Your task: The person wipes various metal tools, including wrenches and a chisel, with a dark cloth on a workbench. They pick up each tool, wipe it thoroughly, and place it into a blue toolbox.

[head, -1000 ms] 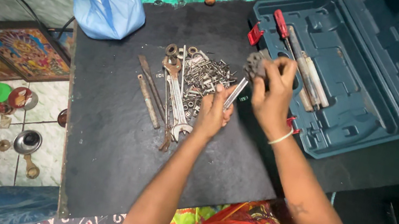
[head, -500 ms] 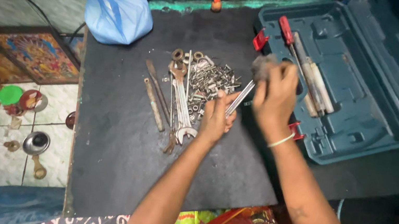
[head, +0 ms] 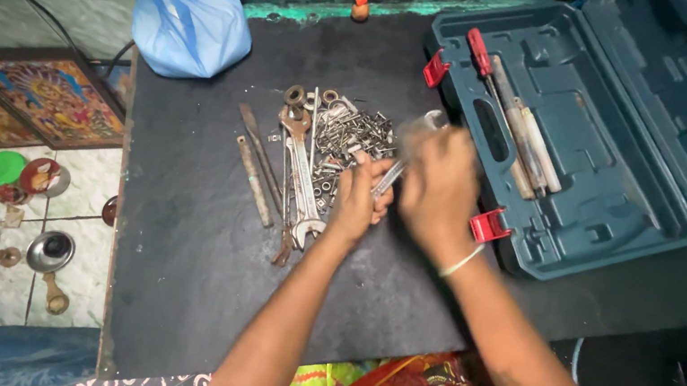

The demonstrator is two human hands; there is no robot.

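Head view: blue plastic bag at worktop far-left corner; open teal tool case right. Left hand fingers clenched on metal rod, right hand blurred, grip unclear. Shifted nearer since 0.5 s ago, away from case edge.

Both hands grip a wrench.

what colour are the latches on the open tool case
Red. Both latches sit on the near edge of the dark teal tool case, clearest in the head view.
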